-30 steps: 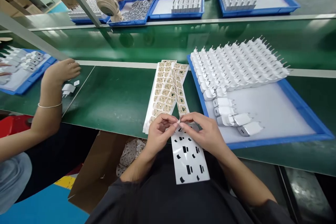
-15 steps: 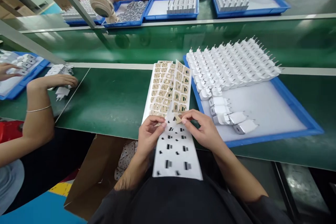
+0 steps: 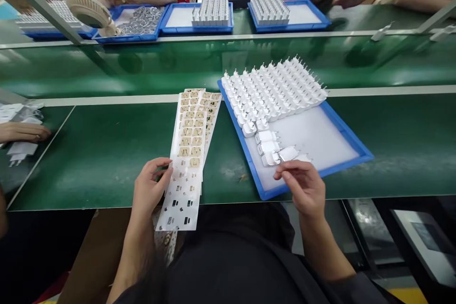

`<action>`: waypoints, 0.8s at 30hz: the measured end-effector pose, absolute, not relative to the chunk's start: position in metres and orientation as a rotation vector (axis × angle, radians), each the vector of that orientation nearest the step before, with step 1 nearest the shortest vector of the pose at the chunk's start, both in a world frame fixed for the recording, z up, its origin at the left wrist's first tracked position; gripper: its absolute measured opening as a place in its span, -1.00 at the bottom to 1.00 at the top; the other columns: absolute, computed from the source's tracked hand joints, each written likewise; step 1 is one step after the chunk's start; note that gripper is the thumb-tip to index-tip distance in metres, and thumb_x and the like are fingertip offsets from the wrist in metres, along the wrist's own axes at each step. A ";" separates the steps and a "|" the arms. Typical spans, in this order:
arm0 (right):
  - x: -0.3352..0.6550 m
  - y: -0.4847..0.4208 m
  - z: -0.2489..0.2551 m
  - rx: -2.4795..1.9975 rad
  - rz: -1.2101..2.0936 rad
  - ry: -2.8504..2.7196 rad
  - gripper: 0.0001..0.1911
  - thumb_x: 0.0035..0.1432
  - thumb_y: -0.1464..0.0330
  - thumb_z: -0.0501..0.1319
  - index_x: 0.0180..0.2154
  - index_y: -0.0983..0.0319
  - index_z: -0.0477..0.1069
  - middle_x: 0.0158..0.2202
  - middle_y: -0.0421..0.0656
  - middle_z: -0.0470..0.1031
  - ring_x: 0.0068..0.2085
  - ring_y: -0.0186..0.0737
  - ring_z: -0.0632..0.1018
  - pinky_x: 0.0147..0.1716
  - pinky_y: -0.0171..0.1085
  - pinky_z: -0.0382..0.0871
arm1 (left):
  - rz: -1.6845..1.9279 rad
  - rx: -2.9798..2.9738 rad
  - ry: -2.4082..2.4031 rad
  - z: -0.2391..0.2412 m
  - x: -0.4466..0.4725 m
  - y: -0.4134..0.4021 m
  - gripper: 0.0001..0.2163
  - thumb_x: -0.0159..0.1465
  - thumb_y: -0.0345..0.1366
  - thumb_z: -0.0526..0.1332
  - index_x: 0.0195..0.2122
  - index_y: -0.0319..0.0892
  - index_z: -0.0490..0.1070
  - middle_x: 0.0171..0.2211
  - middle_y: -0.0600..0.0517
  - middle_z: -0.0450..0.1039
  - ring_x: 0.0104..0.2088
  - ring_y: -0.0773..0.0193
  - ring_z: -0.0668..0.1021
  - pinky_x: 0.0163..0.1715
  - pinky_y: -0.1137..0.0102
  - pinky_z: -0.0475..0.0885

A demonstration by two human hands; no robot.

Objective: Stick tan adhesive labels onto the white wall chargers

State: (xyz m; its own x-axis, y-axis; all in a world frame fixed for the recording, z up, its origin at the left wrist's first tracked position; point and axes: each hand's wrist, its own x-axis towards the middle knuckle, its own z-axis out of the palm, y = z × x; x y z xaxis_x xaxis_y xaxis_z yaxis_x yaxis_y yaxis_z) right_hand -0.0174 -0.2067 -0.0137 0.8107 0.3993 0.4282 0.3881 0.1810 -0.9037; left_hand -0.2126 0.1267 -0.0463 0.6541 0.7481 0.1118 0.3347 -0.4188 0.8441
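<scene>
My left hand (image 3: pixel 151 185) is closed on the left edge of a long white sticker sheet (image 3: pixel 190 137). The sheet's far part carries tan stickers and its near part shows only dark cut-outs. It lies on the green bench and hangs over the front edge. My right hand (image 3: pixel 302 185) hovers over the near edge of a blue tray (image 3: pixel 351 130). Its thumb and forefinger are pinched, tips beside several white chargers (image 3: pixel 270 147) lying flat; whatever they pinch is too small to see. Rows of upright white chargers (image 3: pixel 274 90) fill the tray's far half.
A glossy green conveyor belt (image 3: pixel 142 64) runs behind the bench. A co-worker's hand (image 3: pixel 23 131) rests at the left near a loose charger (image 3: pixel 17 152). Across the belt are people, blue trays (image 3: pixel 212 12) of parts and a small fan (image 3: pixel 87 9).
My right hand has left the sticker sheet and moved right to the lying chargers in the tray. My left hand now holds the sheet alone, lower and flatter. The view has shifted.
</scene>
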 end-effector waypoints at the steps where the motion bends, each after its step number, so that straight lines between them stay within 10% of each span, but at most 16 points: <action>1: -0.014 -0.213 -0.017 -1.431 -0.006 -0.651 -0.83 0.32 0.49 0.28 -0.09 0.14 0.53 -0.27 -0.20 0.60 -0.32 -0.30 0.65 -0.29 -0.32 0.59 | 0.623 2.098 0.824 -0.043 -0.209 0.127 -0.68 0.29 -0.04 0.29 -0.06 -0.12 0.55 0.05 -0.07 0.50 -0.04 0.10 0.60 -0.04 0.25 0.57; 13: -0.012 -0.222 -0.040 -1.593 -0.011 -0.768 -0.82 0.32 0.49 0.28 -0.11 0.14 0.58 -0.24 -0.16 0.60 -0.24 -0.23 0.63 -0.21 -0.22 0.54 | 0.017 2.623 -0.295 -0.007 -0.147 0.074 -0.67 0.38 -0.20 0.30 0.14 -0.11 0.47 0.20 -0.14 0.45 0.21 -0.05 0.45 0.20 -0.01 0.43; 24: -0.010 -0.224 -0.043 -1.622 0.000 -0.782 -0.84 0.32 0.48 0.28 -0.13 0.15 0.58 -0.26 -0.17 0.60 -0.26 -0.24 0.63 -0.22 -0.22 0.50 | 0.011 2.666 -0.353 -0.020 -0.144 0.076 -0.74 0.38 -0.17 0.30 0.05 -0.09 0.54 0.23 -0.18 0.39 0.25 -0.10 0.41 0.18 -0.04 0.42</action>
State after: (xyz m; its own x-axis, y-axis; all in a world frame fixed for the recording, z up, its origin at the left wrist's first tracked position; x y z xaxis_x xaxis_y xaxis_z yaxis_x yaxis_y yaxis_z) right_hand -0.0097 -0.2243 -0.0433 0.7686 0.4803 0.4226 0.4801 0.0035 -0.8772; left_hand -0.1445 0.0763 -0.0203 0.9672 -0.2456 0.0648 -0.2491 -0.8668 0.4319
